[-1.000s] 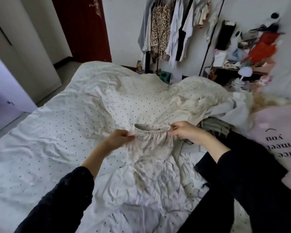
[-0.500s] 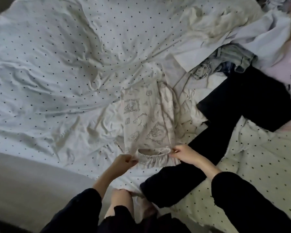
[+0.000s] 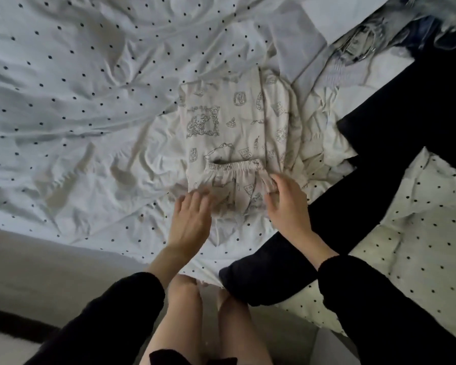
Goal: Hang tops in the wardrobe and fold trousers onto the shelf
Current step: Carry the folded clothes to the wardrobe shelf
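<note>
The left hand (image 3: 191, 219) lies flat with fingers spread, pressing the near left corner of the cream printed cotton trousers (image 3: 237, 143), holding nothing. The right hand (image 3: 287, 204) rests on the near right side, its fingers bent over a bunch of the cloth, seemingly gripping it, though blur makes that unsure. The trousers lie folded on the white polka-dot bed sheet (image 3: 77, 101), elastic waistband (image 3: 234, 165) turned back across the legs. Just right of them lies a long black garment (image 3: 379, 180), and beyond it a spotted cream quilt (image 3: 419, 246). Crumpled blue denim jeans (image 3: 406, 27) sit at the far right corner.
</note>
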